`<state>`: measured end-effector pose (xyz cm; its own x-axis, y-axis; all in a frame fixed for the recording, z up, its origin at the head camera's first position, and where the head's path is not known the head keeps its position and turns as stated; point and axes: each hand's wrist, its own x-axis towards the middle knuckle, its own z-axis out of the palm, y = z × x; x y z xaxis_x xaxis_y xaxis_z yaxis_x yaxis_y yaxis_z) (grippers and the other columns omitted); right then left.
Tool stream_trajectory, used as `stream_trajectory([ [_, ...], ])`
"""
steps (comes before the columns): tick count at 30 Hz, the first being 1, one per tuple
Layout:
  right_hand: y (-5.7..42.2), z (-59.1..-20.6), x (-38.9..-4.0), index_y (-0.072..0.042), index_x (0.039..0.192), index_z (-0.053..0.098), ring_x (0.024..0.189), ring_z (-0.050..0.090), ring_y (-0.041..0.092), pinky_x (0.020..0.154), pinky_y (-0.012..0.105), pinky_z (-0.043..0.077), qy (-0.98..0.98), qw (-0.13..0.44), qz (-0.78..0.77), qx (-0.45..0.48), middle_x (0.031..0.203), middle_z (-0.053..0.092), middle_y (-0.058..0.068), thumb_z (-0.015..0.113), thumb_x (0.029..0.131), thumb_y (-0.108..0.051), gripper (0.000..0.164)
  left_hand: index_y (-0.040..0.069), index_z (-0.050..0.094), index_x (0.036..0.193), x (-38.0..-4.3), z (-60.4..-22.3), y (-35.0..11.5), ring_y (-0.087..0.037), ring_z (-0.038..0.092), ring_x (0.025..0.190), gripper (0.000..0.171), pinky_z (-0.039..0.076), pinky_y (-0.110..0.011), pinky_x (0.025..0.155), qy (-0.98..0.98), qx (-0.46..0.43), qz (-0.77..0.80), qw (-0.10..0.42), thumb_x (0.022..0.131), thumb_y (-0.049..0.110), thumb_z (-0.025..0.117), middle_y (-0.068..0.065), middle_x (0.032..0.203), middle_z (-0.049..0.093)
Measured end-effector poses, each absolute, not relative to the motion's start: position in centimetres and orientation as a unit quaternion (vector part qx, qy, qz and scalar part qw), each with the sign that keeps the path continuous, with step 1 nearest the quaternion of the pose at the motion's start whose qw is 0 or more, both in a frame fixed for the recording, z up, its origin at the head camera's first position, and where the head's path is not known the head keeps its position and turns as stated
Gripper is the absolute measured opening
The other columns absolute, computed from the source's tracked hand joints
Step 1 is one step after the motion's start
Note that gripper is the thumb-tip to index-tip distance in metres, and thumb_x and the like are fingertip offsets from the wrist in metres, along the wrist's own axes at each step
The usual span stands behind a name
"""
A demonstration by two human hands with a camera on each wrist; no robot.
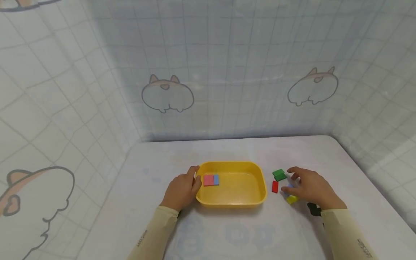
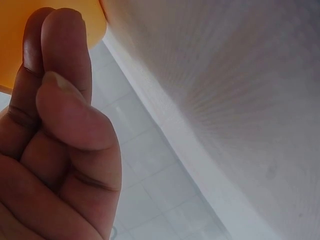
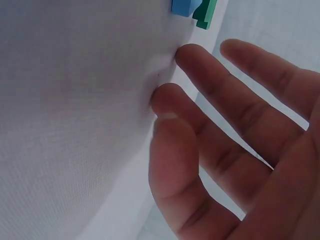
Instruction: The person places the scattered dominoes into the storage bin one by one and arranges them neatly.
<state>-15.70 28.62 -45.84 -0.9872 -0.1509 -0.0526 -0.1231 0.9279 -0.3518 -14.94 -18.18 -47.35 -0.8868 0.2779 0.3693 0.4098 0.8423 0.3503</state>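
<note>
A yellow tray (image 1: 234, 202) lies in the middle of the table, with two pink tiles (image 1: 208, 180) and a blue tile (image 1: 216, 180) side by side near its left end. My left hand (image 1: 182, 186) holds the tray's left rim, thumb and fingers at the edge. Beyond the tray's right side, my right hand (image 1: 312, 186) hovers low with spread, bent fingers and nothing in its grasp. Near its fingertips lie green tiles (image 1: 279, 174), a red tile (image 1: 275, 186), a yellow tile (image 1: 291, 199) and a partly hidden blue tile (image 1: 289, 186). The right wrist view shows a blue piece (image 3: 184, 6) past the fingers.
White cloth printed with grid lines and cartoon animals forms the back wall (image 1: 227, 72) and both sides. The pale table (image 1: 234, 234) ends at this wall. A dark object (image 1: 313, 209) shows beside my right wrist.
</note>
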Motion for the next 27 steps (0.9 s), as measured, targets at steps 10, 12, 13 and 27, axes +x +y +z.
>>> stream_trajectory([
  [10, 28.93, -46.15, -15.85, -0.016, 0.139, 0.063, 0.095, 0.061, 0.024, 0.078, 0.050, 0.057, 0.977, 0.077, -0.188, -0.061, 0.116, 0.069, 0.005, 0.089, 0.065, -0.072, 0.096, 0.010, 0.059, 0.139, -15.03, -47.77, -17.97, -0.007, 0.029, 0.045, 0.039, 0.031, -0.028, 0.045, -0.949, -0.178, -0.212, 0.152, 0.106, 0.029, 0.055, 0.011, 0.055, 0.038],
  [12, 28.99, -46.17, -15.94, -0.016, 0.139, 0.063, 0.096, 0.061, 0.025, 0.078, 0.052, 0.057, 0.977, 0.080, -0.188, -0.061, 0.116, 0.068, 0.006, 0.090, 0.065, -0.071, 0.097, 0.009, 0.059, 0.138, -15.07, -47.72, -17.92, -0.007, 0.030, 0.045, 0.038, 0.032, -0.028, 0.045, -0.947, -0.180, -0.215, 0.157, 0.105, 0.029, 0.056, 0.011, 0.056, 0.038],
  [13, 29.01, -46.13, -15.98, -0.016, 0.139, 0.062, 0.096, 0.061, 0.026, 0.078, 0.053, 0.057, 0.977, 0.080, -0.188, -0.062, 0.116, 0.068, 0.006, 0.090, 0.064, -0.071, 0.097, 0.009, 0.060, 0.138, -15.08, -47.70, -17.89, -0.007, 0.030, 0.045, 0.038, 0.032, -0.028, 0.045, -0.946, -0.180, -0.216, 0.159, 0.105, 0.028, 0.056, 0.011, 0.056, 0.038],
  [27, 28.96, -45.89, -16.39, -0.015, 0.138, 0.064, 0.094, 0.062, 0.025, 0.080, 0.055, 0.057, 0.978, 0.085, -0.177, -0.072, 0.113, 0.069, 0.006, 0.093, 0.064, -0.064, 0.093, 0.008, 0.061, 0.137, -14.89, -47.91, -17.76, -0.005, 0.028, 0.045, 0.038, 0.030, -0.027, 0.044, -0.942, -0.176, -0.234, 0.165, 0.105, 0.028, 0.056, 0.012, 0.055, 0.037],
])
